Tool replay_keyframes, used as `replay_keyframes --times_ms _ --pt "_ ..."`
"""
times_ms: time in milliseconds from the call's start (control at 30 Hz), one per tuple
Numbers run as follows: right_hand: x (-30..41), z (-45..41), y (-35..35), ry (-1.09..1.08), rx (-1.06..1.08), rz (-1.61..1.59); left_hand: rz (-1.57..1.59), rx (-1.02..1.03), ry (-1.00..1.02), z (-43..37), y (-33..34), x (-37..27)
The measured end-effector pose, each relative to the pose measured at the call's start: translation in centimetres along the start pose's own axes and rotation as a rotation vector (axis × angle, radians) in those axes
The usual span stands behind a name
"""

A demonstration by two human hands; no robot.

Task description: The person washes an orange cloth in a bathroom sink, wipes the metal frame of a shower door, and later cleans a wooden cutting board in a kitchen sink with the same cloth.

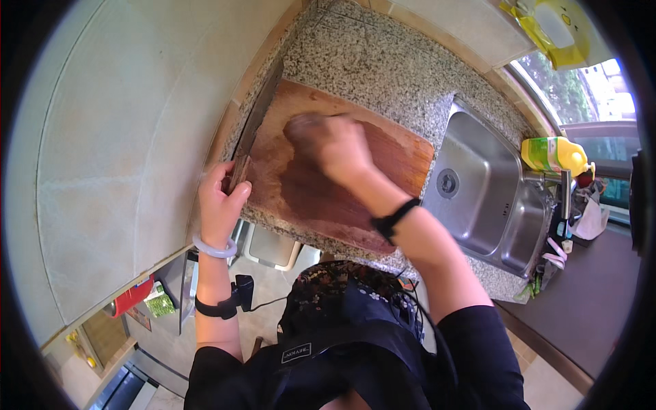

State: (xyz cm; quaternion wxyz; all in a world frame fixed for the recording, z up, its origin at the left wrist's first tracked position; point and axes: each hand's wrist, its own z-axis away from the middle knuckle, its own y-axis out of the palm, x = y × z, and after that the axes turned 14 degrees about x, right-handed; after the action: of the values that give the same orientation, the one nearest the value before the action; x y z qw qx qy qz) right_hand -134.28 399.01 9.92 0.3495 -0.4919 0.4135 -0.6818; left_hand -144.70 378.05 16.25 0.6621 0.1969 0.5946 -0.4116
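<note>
My left hand [218, 197] grips the wooden handle [239, 175] of a large kitchen knife. The knife's dark blade [260, 110] points away along the left edge of a wooden cutting board [410, 148], beside the wall. Over the middle of the board, my right hand [344, 148] is blurred by motion, its fingers closed around a dark item [306, 130], perhaps a cloth or scrubber. A wide dark patch, apparently wet, covers much of the board, while its left side and edges look lighter.
The board lies on a speckled granite counter [359, 56]. To the right is a stainless steel sink [476, 169] with a tap [565, 195]. A yellow pump bottle [556, 155] stands behind it, near the window. A tiled wall [128, 128] closes off the left side.
</note>
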Motion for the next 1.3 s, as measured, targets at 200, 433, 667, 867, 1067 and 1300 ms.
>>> replay_keyframes --times_ms 200,433,667,867,1067,1300 --pt "-17.3 15.2 -2.2 0.611 -0.311 -0.019 -0.006 0.074 -0.046 -0.7 -0.5 -0.7" --pt "-3.9 -2.9 -5.2 -0.097 -0.531 -0.035 -0.071 0.022 0.036 -0.3 -1.6 -1.8" --pt "11.4 -5.4 2.4 0.019 0.128 0.225 0.046 -0.010 -0.046 1.0 -0.7 -1.7" --pt "5.4 2.9 1.9 -0.137 0.155 -0.170 -0.017 0.059 -0.101 -0.3 0.5 -2.4" --pt "-14.3 17.5 -0.9 0.571 -0.314 -0.004 -0.097 0.155 0.066 -1.4 1.8 -2.1" --pt "-3.7 8.7 -3.5 0.248 -0.324 -0.207 -0.043 0.127 -0.061 -0.7 2.3 -3.2"
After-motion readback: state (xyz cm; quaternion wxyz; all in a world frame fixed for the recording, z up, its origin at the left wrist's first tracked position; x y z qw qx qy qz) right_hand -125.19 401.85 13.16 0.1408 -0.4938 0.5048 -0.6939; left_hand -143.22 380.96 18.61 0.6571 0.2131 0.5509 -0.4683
